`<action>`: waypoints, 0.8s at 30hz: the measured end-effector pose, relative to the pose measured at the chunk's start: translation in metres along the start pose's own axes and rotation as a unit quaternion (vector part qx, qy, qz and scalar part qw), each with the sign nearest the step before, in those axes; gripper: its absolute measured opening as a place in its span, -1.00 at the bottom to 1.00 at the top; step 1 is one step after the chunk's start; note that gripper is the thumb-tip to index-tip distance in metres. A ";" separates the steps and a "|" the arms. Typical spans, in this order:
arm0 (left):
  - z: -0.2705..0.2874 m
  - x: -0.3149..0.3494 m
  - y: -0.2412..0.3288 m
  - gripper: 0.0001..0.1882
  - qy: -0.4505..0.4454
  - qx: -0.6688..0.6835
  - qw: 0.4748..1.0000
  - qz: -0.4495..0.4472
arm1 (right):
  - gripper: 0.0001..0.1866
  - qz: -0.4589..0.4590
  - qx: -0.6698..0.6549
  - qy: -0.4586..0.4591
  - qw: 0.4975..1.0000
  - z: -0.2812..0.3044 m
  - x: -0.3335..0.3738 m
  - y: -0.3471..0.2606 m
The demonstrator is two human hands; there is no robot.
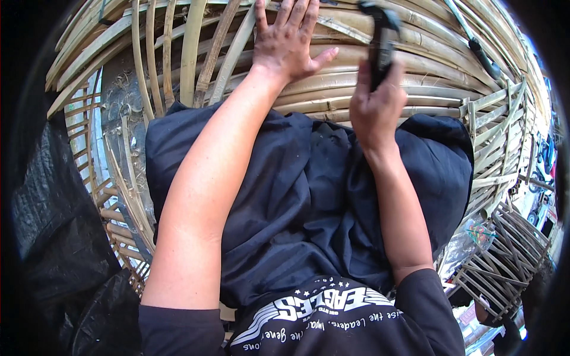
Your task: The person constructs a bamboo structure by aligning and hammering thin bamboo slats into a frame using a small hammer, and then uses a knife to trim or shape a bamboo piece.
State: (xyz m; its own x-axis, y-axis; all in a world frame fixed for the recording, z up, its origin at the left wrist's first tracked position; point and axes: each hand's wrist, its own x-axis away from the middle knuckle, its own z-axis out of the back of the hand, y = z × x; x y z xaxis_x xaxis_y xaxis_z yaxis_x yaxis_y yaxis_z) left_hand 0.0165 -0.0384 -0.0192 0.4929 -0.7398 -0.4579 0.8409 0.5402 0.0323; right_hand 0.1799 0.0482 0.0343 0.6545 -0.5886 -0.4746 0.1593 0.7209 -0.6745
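My left hand [291, 44] lies flat with spread fingers on split bamboo strips [427, 68] at the top of the view, its fingertips reaching the upper edge. To its right, my right hand [378, 104] is wrapped round the black handle of a hammer [382, 50]. The hammer stands head up above the strips, and its dark head is slightly blurred. Whether the head touches the bamboo I cannot tell. Left of my left hand, several narrower bamboo slats [191, 53] run crosswise over the long strips.
Dark cloth [267, 190] covers my lap. A tool with a black grip [484, 59] rests on the bamboo at the upper right. Black plastic sheeting [50, 207] hangs at the left. Woven bamboo lattice [499, 130] stands at the right, with a slatted bamboo frame [504, 255] below it.
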 end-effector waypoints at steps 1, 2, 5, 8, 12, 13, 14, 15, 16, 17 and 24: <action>-0.001 0.001 0.000 0.12 0.001 -0.002 1.000 -0.002 | -0.69 0.048 -0.016 0.058 0.997 0.002 0.001 0.002; -0.001 0.001 -0.001 0.12 0.001 -0.004 1.000 -0.003 | -0.68 0.034 -0.042 0.069 0.996 -0.006 0.008 0.008; -0.004 0.000 -0.002 0.12 0.021 0.032 0.999 -0.006 | -0.71 -0.013 0.065 -0.105 0.992 -0.012 0.004 0.013; -0.003 -0.003 0.000 0.13 -0.008 -0.014 1.000 -0.003 | -0.73 0.017 -0.044 0.030 0.998 -0.008 0.003 -0.007; -0.001 0.000 0.001 0.13 0.006 0.027 1.000 -0.003 | -0.73 -0.020 0.081 -0.122 0.989 -0.005 -0.001 0.000; -0.003 0.001 -0.002 0.13 0.005 0.019 1.000 -0.002 | -0.72 -0.024 0.046 -0.117 0.992 -0.003 -0.001 -0.009; -0.006 0.001 -0.006 0.13 0.004 0.011 1.000 -0.002 | -0.70 -0.009 0.013 -0.055 0.998 -0.002 -0.005 -0.017; -0.007 -0.007 -0.004 0.14 0.014 -0.018 1.000 -0.007 | -0.68 0.002 -0.012 0.010 1.000 0.005 -0.007 -0.022; -0.005 -0.005 -0.003 0.14 0.008 -0.015 1.000 -0.007 | -0.67 0.036 -0.030 0.083 0.995 -0.004 -0.004 -0.011; -0.002 -0.002 -0.002 0.13 0.002 -0.013 1.000 -0.008 | -0.68 0.001 -0.007 0.010 1.000 -0.005 0.000 -0.004; -0.001 -0.004 -0.007 0.11 0.015 0.013 1.000 -0.017 | -0.68 0.003 -0.155 0.018 0.988 0.000 -0.009 0.000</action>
State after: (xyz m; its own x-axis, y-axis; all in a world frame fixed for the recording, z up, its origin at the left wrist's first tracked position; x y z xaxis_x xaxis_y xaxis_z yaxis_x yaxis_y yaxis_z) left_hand 0.0080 -0.0390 -0.0185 0.4581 -0.7446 -0.4855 0.8624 0.5046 0.0399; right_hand 0.1739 0.0533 0.0383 0.6267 -0.6016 -0.4953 -0.0824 0.5809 -0.8098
